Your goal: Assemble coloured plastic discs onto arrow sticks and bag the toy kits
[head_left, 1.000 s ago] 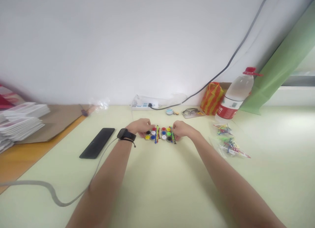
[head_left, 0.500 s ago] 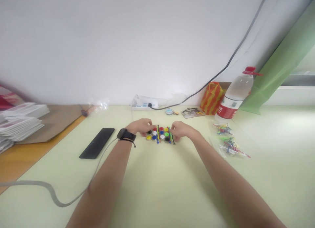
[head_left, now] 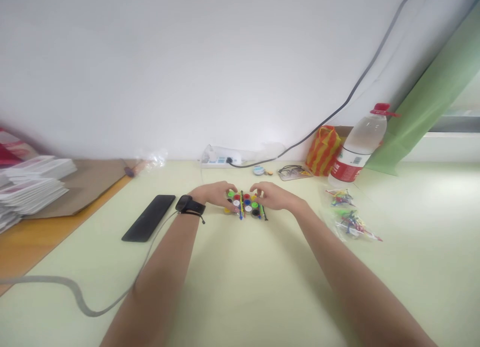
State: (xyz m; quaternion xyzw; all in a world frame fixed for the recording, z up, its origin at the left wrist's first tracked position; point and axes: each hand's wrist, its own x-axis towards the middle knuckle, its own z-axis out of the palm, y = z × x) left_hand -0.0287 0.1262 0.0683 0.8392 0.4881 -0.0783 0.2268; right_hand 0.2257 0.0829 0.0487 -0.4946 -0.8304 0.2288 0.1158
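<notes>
Several small coloured discs [head_left: 248,208] lie close together on the pale table, with thin coloured sticks [head_left: 242,205] standing lengthwise between them. My left hand [head_left: 219,194] reaches over the left discs, thumb and fingers apart, and covers some of them; nothing shows in its grasp. Over the right end of the group, my right hand [head_left: 269,194] has its thumb and index finger spread near a yellow disc, with nothing visible between them. A dark watch [head_left: 190,205] is on my left wrist.
A black phone [head_left: 149,218] and grey cable lie left. Bags of coloured pieces [head_left: 352,222] and a bottle [head_left: 358,149] are at the right. A power strip [head_left: 220,157] sits by the wall. Stacked white boxes [head_left: 33,182] stand far left.
My right hand has moved left over the right discs, its fingers now more apart. My left hand has shifted down slightly over the left discs, and a green disc now shows beside its fingers.
</notes>
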